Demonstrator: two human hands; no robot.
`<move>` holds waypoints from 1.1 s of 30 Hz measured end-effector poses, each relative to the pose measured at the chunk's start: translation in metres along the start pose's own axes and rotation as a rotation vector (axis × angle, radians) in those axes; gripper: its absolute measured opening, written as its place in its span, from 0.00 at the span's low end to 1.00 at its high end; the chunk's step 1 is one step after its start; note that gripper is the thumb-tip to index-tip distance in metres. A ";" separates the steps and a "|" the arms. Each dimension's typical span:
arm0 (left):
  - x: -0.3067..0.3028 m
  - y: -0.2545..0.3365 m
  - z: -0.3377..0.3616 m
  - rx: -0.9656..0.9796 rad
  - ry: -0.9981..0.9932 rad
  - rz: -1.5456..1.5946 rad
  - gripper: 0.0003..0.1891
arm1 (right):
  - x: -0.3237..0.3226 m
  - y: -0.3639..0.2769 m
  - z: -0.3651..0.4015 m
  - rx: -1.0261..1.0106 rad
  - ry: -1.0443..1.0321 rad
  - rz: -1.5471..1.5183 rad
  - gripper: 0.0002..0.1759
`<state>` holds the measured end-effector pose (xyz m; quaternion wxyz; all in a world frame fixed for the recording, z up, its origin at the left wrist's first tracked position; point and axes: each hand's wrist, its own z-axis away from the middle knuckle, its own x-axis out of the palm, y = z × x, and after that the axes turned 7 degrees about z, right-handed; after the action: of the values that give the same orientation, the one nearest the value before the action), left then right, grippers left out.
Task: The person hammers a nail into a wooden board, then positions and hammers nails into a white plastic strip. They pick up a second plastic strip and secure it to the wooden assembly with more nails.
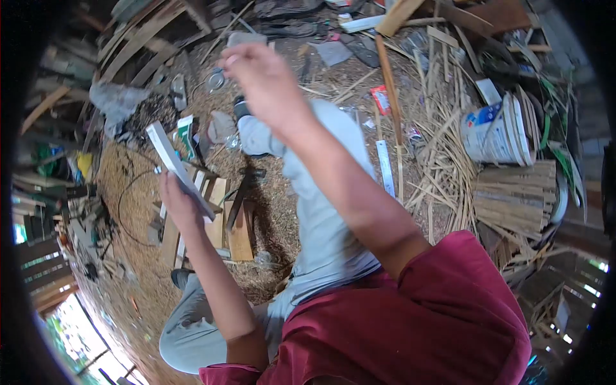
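Observation:
My left hand (179,202) grips a long, flat white piece like a board (168,153), tilted up at the left of my legs. My right hand (264,80) is raised at the upper middle, above my foot, and blurred by motion. Its fingers look partly bent, but whether anything sits in them I cannot make out. A hammer (239,199) with a dark head lies just right of my left hand, across wooden blocks (240,239). Behind the white piece lies a green and white packet (185,136).
Thin bamboo-like strips (443,163) are piled on the right, beside a white bucket (497,135) and a slatted wooden bundle (516,196). A ruler-like white strip (385,168) and a red packet (380,99) lie nearer. Shavings cover the ground; scrap timber (144,42) lines the back.

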<state>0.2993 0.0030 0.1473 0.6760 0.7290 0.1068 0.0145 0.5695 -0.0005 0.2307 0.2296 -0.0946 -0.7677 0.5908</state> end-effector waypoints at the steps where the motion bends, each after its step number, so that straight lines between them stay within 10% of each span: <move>1: 0.012 0.023 0.001 -0.024 -0.061 0.016 0.21 | -0.029 -0.011 0.003 -0.011 0.015 -0.002 0.15; 7: 0.067 0.085 0.022 -0.053 -0.328 0.018 0.22 | -0.201 -0.010 0.056 0.202 0.183 0.182 0.16; 15: 0.089 0.099 0.037 -0.025 -0.180 -0.148 0.25 | -0.313 0.085 0.145 0.506 0.368 0.336 0.13; 24: 0.106 0.094 0.037 -0.021 -0.158 -0.117 0.24 | -0.312 0.242 0.241 0.826 0.307 0.484 0.12; 33: 0.074 0.108 0.033 0.030 -0.008 -0.109 0.22 | -0.271 0.252 0.244 0.918 0.271 0.253 0.18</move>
<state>0.3916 -0.0231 0.2424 0.6653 0.7321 0.1438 -0.0268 0.6618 -0.2525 -0.1219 0.2717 -0.1523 -0.3741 0.8735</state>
